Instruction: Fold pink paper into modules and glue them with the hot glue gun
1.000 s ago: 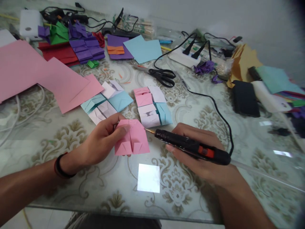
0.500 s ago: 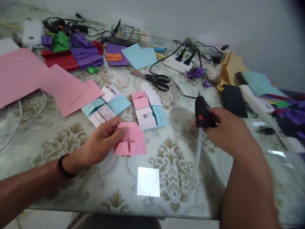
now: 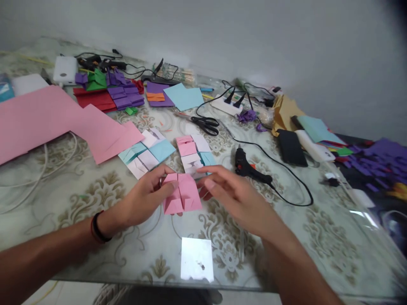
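A folded pink paper piece [image 3: 190,192] is pinched in my left hand [image 3: 148,192], thumb on top and fingertips showing below its lower edge. My right hand [image 3: 237,197] is at the piece's right edge with its fingers apart; whether they touch the paper I cannot tell. Just beyond lie two joined paper squares: a pink, white and blue one [image 3: 186,148] and a white and blue one [image 3: 160,151]. The black hot glue gun [image 3: 251,167] lies on its side to the right of my right hand, its cord looping away.
Large pink sheets [image 3: 41,112] cover the left. Black-handled scissors [image 3: 205,124] lie behind the squares, before a white power strip [image 3: 224,104]. A black phone [image 3: 291,147] and purple folded papers [image 3: 381,163] are at the right. The glass tabletop's front edge runs below my hands.
My right hand has let go of the glue gun, which now rests on the table, and has come left to the pink paper. The camera view has shifted; my left hand still holds the piece.
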Action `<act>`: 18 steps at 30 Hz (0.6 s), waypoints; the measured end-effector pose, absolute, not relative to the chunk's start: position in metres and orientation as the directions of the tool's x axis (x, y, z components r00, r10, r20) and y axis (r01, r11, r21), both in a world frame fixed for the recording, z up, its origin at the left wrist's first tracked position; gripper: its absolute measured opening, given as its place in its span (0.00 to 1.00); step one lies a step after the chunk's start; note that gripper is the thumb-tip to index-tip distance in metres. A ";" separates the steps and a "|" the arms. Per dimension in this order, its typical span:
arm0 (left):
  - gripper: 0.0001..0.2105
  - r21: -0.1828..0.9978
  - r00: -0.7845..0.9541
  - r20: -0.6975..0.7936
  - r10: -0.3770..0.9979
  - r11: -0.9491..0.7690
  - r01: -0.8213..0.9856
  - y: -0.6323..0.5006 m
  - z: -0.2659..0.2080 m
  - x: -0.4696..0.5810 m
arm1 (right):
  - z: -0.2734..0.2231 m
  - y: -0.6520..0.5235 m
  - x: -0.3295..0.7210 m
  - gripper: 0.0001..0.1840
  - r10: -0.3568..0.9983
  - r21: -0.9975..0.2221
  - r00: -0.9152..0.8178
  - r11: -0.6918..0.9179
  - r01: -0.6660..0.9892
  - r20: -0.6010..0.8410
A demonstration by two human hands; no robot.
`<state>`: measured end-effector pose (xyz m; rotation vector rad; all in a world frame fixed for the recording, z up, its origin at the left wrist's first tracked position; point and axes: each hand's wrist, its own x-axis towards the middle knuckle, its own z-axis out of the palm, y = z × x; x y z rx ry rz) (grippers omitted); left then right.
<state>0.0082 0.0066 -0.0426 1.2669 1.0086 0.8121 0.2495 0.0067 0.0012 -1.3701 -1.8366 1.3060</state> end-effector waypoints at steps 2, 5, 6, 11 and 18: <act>0.04 0.988 0.370 -0.151 0.917 0.146 0.042 0.007 -0.042 0.008 | -0.009 0.007 0.237 0.16 0.897 -0.957 -0.405 -0.061 0.283 -0.177; 0.04 0.986 0.389 -0.167 0.906 0.163 0.043 0.007 -0.041 0.008 | -0.023 0.007 0.236 0.14 0.880 -0.986 -0.446 -0.138 0.092 -0.165; 0.05 0.983 0.397 -0.179 0.900 0.176 0.044 0.007 -0.042 0.008 | -0.027 0.007 0.237 0.14 0.878 -0.988 -0.453 -0.145 0.055 -0.154; 0.07 0.976 0.439 -0.206 0.874 0.216 0.029 0.006 -0.045 0.008 | -0.039 0.002 0.241 0.13 0.880 -0.986 -0.460 -0.157 -0.050 -0.117; 0.07 0.983 0.479 -0.107 0.871 0.164 -0.079 0.009 -0.043 0.006 | -0.035 0.000 0.242 0.08 0.878 -0.994 -0.473 -0.103 -0.045 -0.070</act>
